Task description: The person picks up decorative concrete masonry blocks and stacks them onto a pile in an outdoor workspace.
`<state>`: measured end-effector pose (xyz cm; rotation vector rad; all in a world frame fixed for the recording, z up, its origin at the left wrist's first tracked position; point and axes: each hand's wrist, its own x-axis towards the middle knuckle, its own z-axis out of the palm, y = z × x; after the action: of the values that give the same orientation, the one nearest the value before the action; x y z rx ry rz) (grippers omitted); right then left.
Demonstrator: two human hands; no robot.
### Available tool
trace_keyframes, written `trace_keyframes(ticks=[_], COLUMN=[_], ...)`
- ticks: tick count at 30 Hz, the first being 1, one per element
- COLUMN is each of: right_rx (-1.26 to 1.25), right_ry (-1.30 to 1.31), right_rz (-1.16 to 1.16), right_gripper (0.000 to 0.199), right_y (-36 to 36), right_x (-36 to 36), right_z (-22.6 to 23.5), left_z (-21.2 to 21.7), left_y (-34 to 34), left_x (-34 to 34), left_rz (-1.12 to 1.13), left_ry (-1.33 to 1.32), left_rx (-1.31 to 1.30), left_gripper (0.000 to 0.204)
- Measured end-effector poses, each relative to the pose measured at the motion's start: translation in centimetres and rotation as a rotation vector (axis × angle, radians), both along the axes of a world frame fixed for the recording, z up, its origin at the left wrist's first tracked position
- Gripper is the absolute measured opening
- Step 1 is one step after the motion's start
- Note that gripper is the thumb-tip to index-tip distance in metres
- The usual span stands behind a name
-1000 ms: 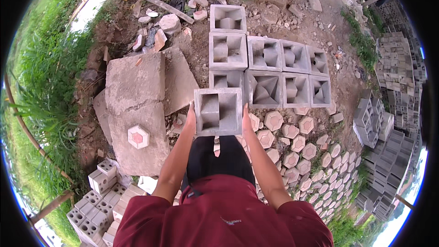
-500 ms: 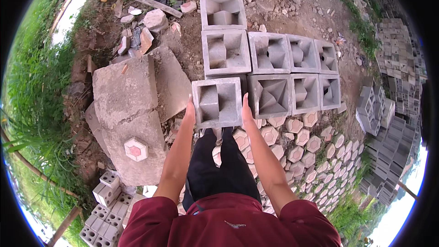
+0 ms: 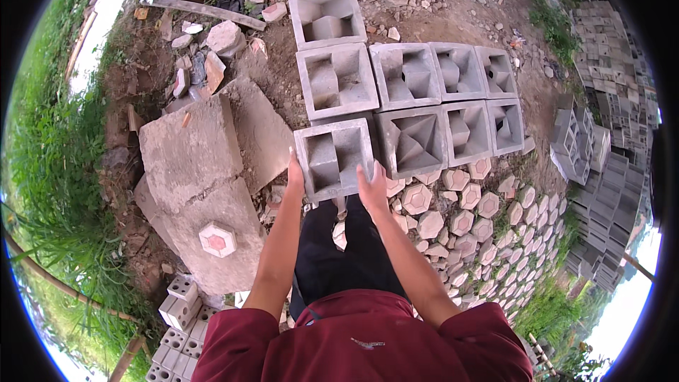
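A square grey concrete ventilation block, with angled recesses in its face, is held in front of my legs. My left hand presses against its left side, fingers pointing away from me. At the lower right corner, my right hand grips the block, thumb over the front rim and fingers along the outer side. Directly beyond it sits a similar block, and another block stands to its right. Whether the held block touches the ground or its neighbours cannot be made out.
More such blocks form two rows to the right. A broken concrete slab lies left, carrying a hexagonal paver. Many hexagonal pavers cover the ground at right. Perforated bricks are stacked lower left; rubble lies beyond.
My right hand has shifted from flat against the block's right side to gripping its lower right corner. The block is slightly tilted and nearer the row. The view has shifted a little.
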<state>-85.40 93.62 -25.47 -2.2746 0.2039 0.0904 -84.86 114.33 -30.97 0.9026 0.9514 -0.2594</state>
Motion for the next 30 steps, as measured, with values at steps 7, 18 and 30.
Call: trace_keyframes(ticks=[7, 18, 30], right_rx=[0.587, 1.127, 1.095], right_ry=[0.496, 0.615, 0.524], right_rz=[-0.586, -0.745, -0.711], right_gripper=[0.075, 0.066, 0.053], right_y=[3.1, 5.1, 2.2], right_x=[-4.8, -2.4, -0.7], right_z=[0.3, 1.3, -1.1], left_z=[-6.6, -2.2, -6.6], left_y=[2.2, 1.2, -1.5], left_x=[-1.7, -0.7, 2.3], left_rz=[0.086, 0.035, -0.043], left_ry=[-0.139, -0.095, -0.197], left_rx=[-0.109, -0.153, -0.059], left_gripper=[0.064, 0.066, 0.068])
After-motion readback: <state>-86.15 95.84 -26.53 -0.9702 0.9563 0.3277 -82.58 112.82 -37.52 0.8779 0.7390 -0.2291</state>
